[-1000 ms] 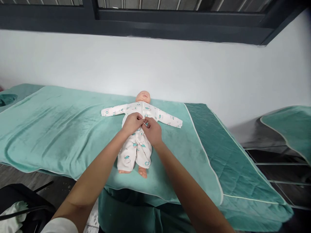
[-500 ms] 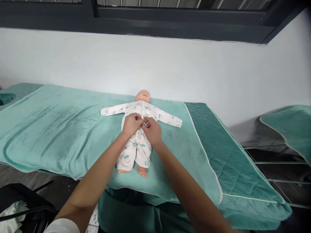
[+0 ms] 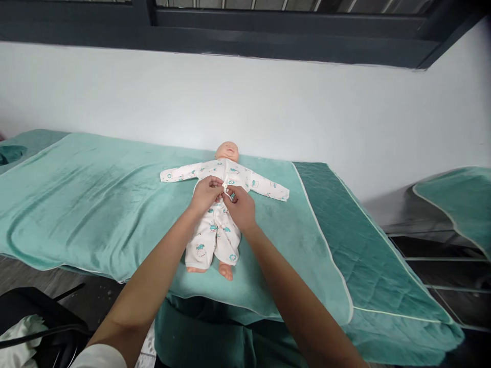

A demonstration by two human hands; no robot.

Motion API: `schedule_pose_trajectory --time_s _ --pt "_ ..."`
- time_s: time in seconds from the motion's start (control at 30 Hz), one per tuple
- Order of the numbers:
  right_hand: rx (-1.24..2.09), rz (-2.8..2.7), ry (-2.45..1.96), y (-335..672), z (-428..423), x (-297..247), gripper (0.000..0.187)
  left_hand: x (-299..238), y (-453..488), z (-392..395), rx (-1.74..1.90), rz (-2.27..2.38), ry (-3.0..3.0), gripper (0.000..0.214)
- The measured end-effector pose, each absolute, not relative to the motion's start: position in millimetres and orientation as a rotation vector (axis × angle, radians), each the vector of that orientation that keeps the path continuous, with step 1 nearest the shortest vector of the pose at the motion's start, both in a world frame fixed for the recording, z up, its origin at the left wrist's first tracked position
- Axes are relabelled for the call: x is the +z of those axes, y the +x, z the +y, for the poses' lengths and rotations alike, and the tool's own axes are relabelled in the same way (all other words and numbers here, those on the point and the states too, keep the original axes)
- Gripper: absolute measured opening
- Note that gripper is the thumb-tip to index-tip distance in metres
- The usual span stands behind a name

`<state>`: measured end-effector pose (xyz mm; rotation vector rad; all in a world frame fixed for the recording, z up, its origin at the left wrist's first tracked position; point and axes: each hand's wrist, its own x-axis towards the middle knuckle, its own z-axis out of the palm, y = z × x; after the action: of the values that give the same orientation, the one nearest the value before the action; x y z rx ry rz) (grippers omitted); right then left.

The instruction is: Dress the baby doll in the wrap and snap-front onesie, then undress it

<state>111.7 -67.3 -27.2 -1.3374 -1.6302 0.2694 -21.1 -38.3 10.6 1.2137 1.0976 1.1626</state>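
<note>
A baby doll (image 3: pixel 227 151) lies on its back, dressed in a white printed top (image 3: pixel 237 176) and trousers (image 3: pixel 205 240). Its sleeves stretch out to both sides and its bare feet poke out of the trouser legs. At the doll's waist, a small white cloth tie (image 3: pixel 225 188) is pinched between my hands. My left hand (image 3: pixel 207 193) is closed, with thumb and fingertips on the tie's left side. My right hand (image 3: pixel 241 207) is also closed, gripping from the right, where a narrow white loop shows. The fingers partly cover the cloth there.
A light green blanket (image 3: pixel 107 204) lies under the doll, over a darker quilted cover (image 3: pixel 368 245). Behind it rises a white wall (image 3: pixel 268 107) below a dark window frame (image 3: pixel 268 36). A black chair (image 3: pixel 34 301) with pale cloth stands at lower left.
My left hand has shifted slightly left and up, and more of the white tie shows between the fingers. The right hand keeps its pinch. The view has shifted slightly.
</note>
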Motion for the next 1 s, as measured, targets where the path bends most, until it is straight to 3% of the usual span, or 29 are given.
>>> schedule_pose_trajectory --time_s 0.33,0.57,0.87,1.0 --pt "0.262 -1.655 -1.325 109.9 -76.1 -32.8 0.027 4.3 -24.3 -46.0 1.171 1.129 1.259 0.017" --pt "0.252 -1.713 -1.198 114.8 -119.5 -44.8 0.027 -17.1 -48.8 -93.5 1.354 1.312 1.583 0.008" --pt "0.477 -1.79 -1.117 120.0 -204.9 -37.6 0.023 -47.6 -104.3 -187.6 1.154 1.431 1.711 0.019" --pt "0.492 -2.13 -1.145 108.4 -226.9 -16.7 0.02 -55.1 -119.2 -215.7 1.083 1.373 1.833 0.041"
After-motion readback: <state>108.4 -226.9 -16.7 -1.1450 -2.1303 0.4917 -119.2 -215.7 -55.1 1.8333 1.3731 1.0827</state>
